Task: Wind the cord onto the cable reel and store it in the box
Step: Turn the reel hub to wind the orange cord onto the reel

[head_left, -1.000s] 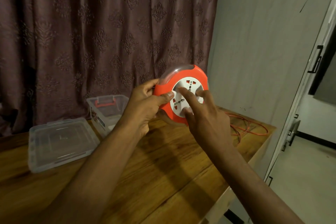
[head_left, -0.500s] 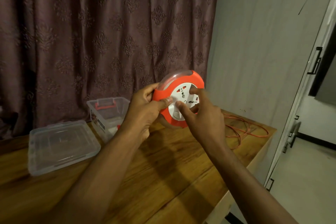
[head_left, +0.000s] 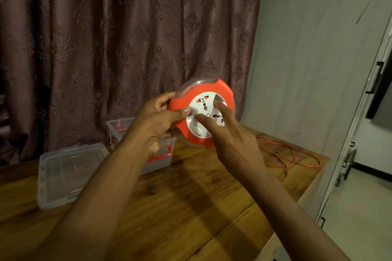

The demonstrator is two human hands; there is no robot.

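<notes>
An orange round cable reel [head_left: 214, 89] with a white socket face is held upright above the wooden table [head_left: 191, 207]. My left hand [head_left: 154, 125] grips its left rim, thumb on the front. My right hand [head_left: 229, 133] rests spread fingers on the white centre disc, one fingertip in a recess near its upper right. The thin orange cord [head_left: 286, 154] lies in loose loops on the table's right end, behind my right hand. A clear plastic box [head_left: 118, 127] with red latches stands behind my left hand, partly hidden.
The box's clear lid [head_left: 67, 174] lies flat at the table's left. A dark patterned curtain [head_left: 127, 38] hangs behind the table. The table's right edge drops off near a grey wall and a door [head_left: 360, 133] with black handles.
My right hand's fingers have shifted around the white disc, and the socket pattern has turned. The reel stays in my left hand at about the same place.
</notes>
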